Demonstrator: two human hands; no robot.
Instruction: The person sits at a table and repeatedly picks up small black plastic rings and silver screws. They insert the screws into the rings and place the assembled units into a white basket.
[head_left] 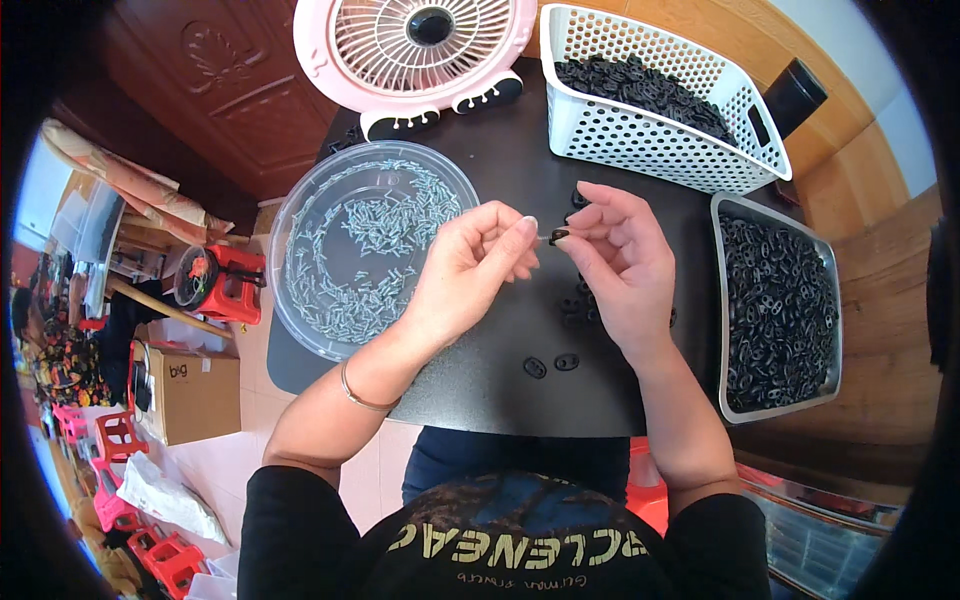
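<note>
Head view: clamps a small black piece (559, 237) between thumb and fingertips of the right hand (625, 265), above the middle of a dark table (465, 385); pinches thumb and forefinger of the left hand (478, 262) together beside it, apparently on a slim screw (543, 238), too small to confirm. Shows a clear tub (281, 215) of pale screws (385, 222) at left, two oval pieces (567, 362) near, a white basket (640, 138) far right, a metal tray (779, 412) at right.

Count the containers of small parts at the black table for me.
3: a clear round plastic tub at left, a white perforated plastic basket at back right, and a silver-grey rectangular tray at right.
</note>
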